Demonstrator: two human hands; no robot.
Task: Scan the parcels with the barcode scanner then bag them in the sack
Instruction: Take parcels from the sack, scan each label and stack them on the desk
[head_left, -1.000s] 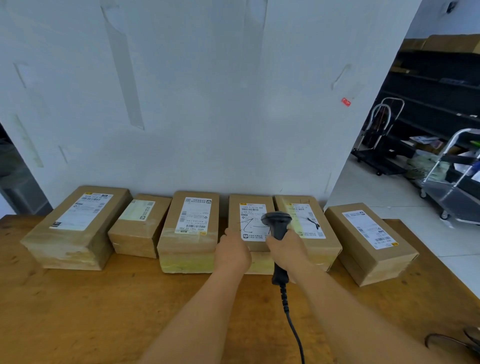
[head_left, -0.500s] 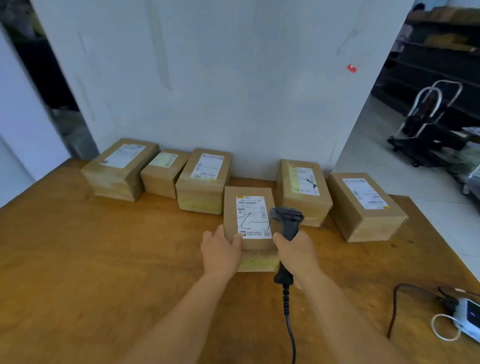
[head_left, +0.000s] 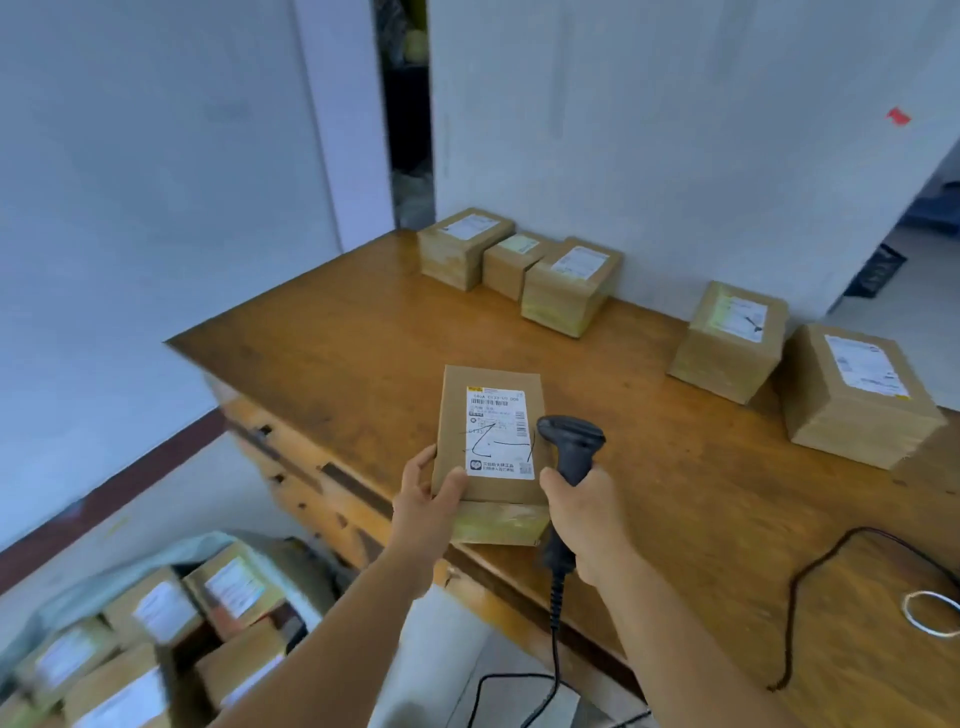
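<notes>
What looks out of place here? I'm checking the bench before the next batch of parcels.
Little stands out. The held parcel in the left hand has black pen scrawl across its label, and the label on the parcel by the wall does too. The other boxes look intact and nothing is spilled.

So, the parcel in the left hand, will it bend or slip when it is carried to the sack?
The parcel is probably stiff: its cardboard edges look straight. Likely light, since the left hand alone grips it. The tape-wrapped end may be slippery.
</notes>
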